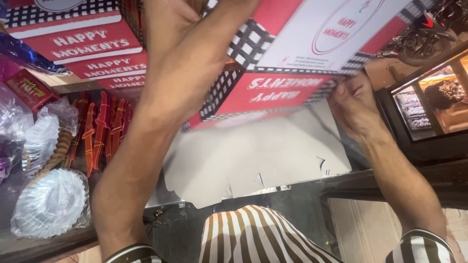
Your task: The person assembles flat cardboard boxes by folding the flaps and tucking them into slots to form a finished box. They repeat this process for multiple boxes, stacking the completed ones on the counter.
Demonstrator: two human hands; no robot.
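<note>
While I look down past my striped shirt, this is how things stand.

Bench: pale sheet of flat cardboard [253, 156] lies on the bench [234, 224], dark glass edge nearest me.
Room: a glass display case [429, 102] stands at my right; a parked motorcycle [424, 39] shows beyond it.
Box: a red and white carton with black check trim [292, 53], lifted clear above the cardboard sheet, long axis running left to right, tilted so the lid panel rises toward the upper right; its front face reads upside down to me.
Box and grip: the carton spans between both hands, left end at my left hand, right front edge at my right.
Left grip: my left hand [180, 29] is on the box's left end; fingers hidden, so I cannot tell how far they close.
Right grip: my right hand [353, 104] pinches the lower front edge, fingers curled shut on it.
Stack: matching boxes [83, 44] piled at upper left.
Small things: red-handled knives [100, 131], then foil cups [48, 202] in plastic at far left.
</note>
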